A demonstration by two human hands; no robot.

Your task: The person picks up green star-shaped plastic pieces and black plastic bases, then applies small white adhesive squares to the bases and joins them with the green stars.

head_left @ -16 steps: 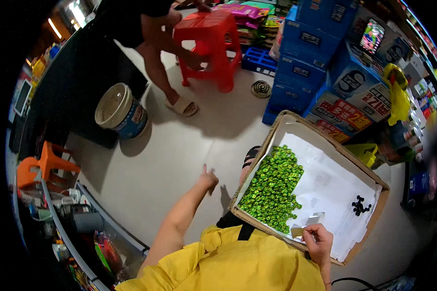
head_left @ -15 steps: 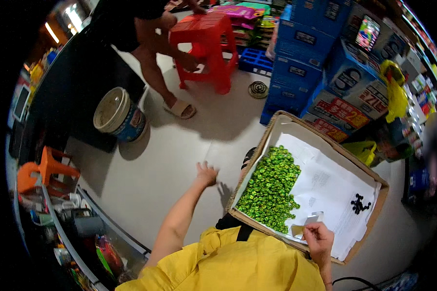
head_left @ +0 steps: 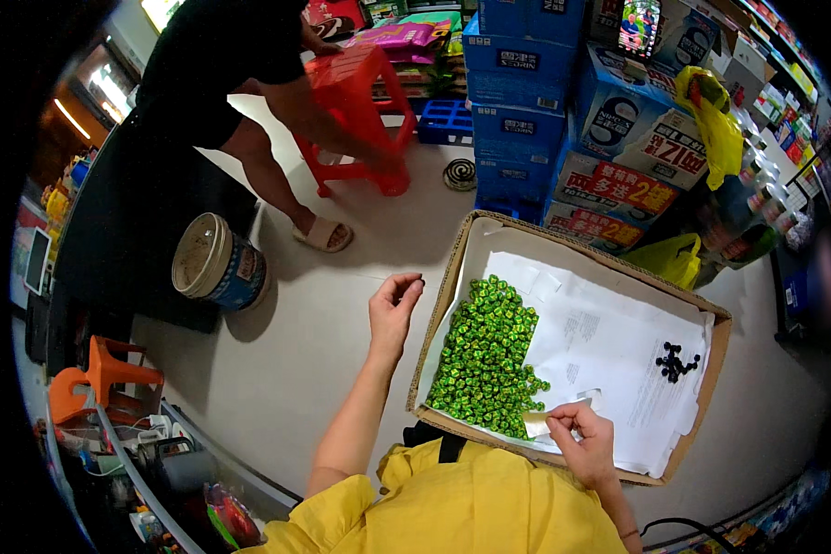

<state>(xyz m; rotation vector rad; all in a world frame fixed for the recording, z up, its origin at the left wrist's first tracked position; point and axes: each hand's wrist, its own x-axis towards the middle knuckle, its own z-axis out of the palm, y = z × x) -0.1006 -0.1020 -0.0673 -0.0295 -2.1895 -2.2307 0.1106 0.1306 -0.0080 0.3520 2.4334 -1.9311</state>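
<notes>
My left hand [head_left: 392, 319] is raised outside the box's left side, thumb and fingertips pinched together. A tiny dark thing [head_left: 421, 280] shows at those fingertips, too small to name. Over the box's near edge, my right hand [head_left: 582, 441] pinches a small pale paper piece [head_left: 537, 425]. The shallow cardboard box [head_left: 722, 334] is lined with white paper [head_left: 609, 323]. Many small green round pieces [head_left: 485, 360] are heaped along its left side. Several small black balls [head_left: 676, 362] lie in a cluster toward the right.
A person's leg [head_left: 263, 162] and a red stool [head_left: 346, 92] are beyond the box. Stacked blue cartons [head_left: 517, 111] rise at the back right, with a yellow bag [head_left: 711, 125] beside them. A bucket [head_left: 220, 263] and an orange stool [head_left: 111, 369] stand at the left.
My left hand has risen and gone from spread fingers to a pinch. My right hand has shifted slightly left with the paper piece. The view has turned a little, and the person's arm by the stool has moved.
</notes>
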